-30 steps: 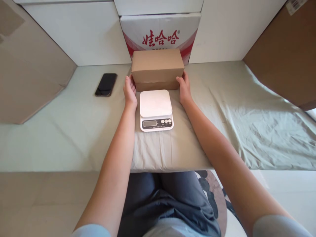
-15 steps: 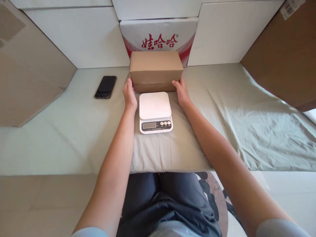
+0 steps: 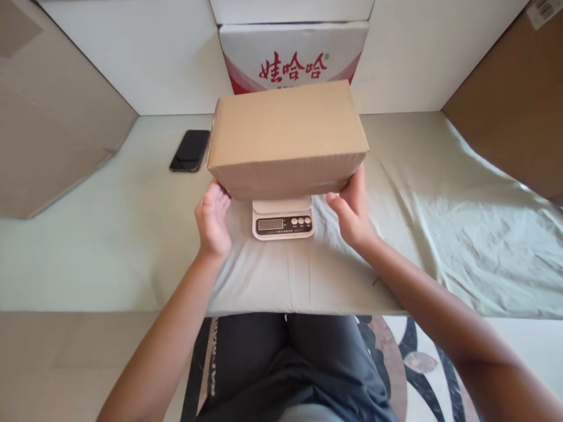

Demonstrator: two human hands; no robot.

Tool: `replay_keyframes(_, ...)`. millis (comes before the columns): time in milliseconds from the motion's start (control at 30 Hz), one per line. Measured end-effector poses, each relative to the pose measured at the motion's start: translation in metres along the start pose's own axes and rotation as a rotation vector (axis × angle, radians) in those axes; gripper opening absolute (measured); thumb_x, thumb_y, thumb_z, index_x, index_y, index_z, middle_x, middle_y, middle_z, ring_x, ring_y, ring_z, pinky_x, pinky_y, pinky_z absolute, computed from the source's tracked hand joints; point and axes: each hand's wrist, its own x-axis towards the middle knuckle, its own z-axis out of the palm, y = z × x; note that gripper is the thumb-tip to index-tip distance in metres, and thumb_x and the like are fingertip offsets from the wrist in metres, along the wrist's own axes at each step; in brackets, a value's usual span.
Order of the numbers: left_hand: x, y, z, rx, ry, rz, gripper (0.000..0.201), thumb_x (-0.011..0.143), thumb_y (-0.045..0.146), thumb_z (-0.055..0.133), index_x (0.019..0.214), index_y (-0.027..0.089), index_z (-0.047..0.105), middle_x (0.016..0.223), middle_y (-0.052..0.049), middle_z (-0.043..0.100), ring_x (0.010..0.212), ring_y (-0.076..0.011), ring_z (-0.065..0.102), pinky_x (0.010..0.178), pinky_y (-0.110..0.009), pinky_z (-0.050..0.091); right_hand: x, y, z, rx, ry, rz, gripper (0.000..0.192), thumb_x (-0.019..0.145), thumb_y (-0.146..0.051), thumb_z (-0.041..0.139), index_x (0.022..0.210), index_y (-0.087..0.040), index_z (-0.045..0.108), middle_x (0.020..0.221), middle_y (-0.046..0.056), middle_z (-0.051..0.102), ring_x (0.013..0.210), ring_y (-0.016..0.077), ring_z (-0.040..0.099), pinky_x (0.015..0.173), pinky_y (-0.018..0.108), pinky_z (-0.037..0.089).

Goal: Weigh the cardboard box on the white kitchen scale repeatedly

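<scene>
Sheet (image 3: 461, 234) covers table, wrinkled at right. Printed carton (image 3: 292, 55) at back wall. Cardboard box (image 3: 285, 138) held above scale (image 3: 284, 221), hiding most of platform. Left hand (image 3: 213, 220) and right hand (image 3: 352, 211) grip box's lower corners. Phone (image 3: 190, 150) lies left, apart.

Head view looks down (steeply) over table (image 3: 88, 258).

The cardboard box (image 3: 287, 136) is above the scale (image 3: 283, 218), hiding its rear part; the left hand (image 3: 212, 221) lies left of the scale, the right hand (image 3: 352, 212) right of it; the phone (image 3: 190, 150) lies behind and left; the printed carton (image 3: 292, 57) stands behind.
</scene>
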Motion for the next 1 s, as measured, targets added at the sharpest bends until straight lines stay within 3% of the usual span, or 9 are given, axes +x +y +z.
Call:
replay_keyframes(167,-0.018,0.002,0.002,0.02,0.038,0.015,0.087,0.087,0.09,0.05,0.144,0.028,0.071,0.154,-0.013,0.067,0.154,-0.0418,0.052,0.13,-0.061,0.039,-0.015,0.007,0.008,0.081,0.014,-0.011,0.072,0.092,-0.066,0.062,0.156,-0.039,0.042,0.164,0.005,0.052,0.157,0.0358,0.045,0.137,0.059,0.037)
replay_keyframes(500,-0.015,-0.008,-0.001,0.066,0.048,0.007,0.09,0.087,0.092,0.048,0.146,0.027,0.069,0.155,-0.011,0.066,0.155,-0.0402,0.051,0.131,-0.058,0.037,-0.011,0.016,0.009,0.105,0.004,0.008,0.073,0.093,-0.067,0.061,0.156,-0.037,0.04,0.159,0.006,0.056,0.153,0.0356,0.049,0.134,0.059,0.04)
replay_keyframes(633,-0.015,-0.009,0.001,0.056,0.05,0.011,0.09,0.086,0.09,0.051,0.143,0.022,0.071,0.155,-0.016,0.066,0.154,-0.0427,0.052,0.129,-0.06,0.037,-0.013,0.015,0.01,0.091,0.008,0.016,0.072,0.092,-0.065,0.063,0.155,-0.036,0.041,0.156,0.008,0.057,0.152,0.0356,0.049,0.133,0.059,0.041)
replay_keyframes(833,-0.016,-0.012,0.001,0.035,0.006,-0.001,0.091,0.091,0.092,0.035,0.141,0.025,0.071,0.157,-0.015,0.064,0.157,-0.0428,0.048,0.131,-0.062,0.034,-0.017,0.018,0.01,0.094,0.019,0.045,0.072,0.092,-0.064,0.063,0.155,-0.036,0.04,0.159,0.009,0.054,0.151,0.0351,0.049,0.133,0.059,0.04)
replay_keyframes(1000,-0.017,-0.013,0.002,0.034,0.009,-0.002,0.091,0.092,0.091,0.033,0.146,0.026,0.068,0.16,-0.013,0.061,0.16,-0.0418,0.043,0.132,-0.062,0.03,-0.018,0.018,0.012,0.11,0.029,0.04,0.071,0.092,-0.064,0.063,0.153,-0.036,0.042,0.156,0.009,0.056,0.154,0.0351,0.046,0.136,0.058,0.038)
